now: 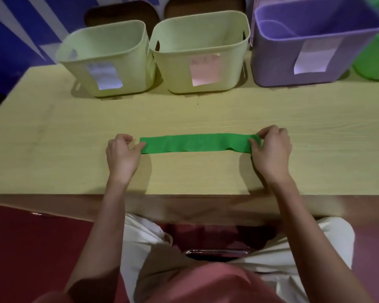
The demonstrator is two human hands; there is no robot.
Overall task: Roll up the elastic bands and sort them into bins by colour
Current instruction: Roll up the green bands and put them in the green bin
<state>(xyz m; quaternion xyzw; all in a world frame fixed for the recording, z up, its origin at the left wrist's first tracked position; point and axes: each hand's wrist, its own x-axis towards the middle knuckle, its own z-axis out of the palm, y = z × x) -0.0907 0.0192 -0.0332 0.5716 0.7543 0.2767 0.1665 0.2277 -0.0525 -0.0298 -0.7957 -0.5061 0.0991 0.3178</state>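
Matt wood-grain table [74, 132] — smooth plastic bins [109, 68] with paper labels [103, 76].

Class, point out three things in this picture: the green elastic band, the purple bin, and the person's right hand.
green elastic band [197, 143], head view, middle of the flat strip.
purple bin [274, 60], head view, bare front wall left of its label.
right hand [271, 149], head view, back of the hand.
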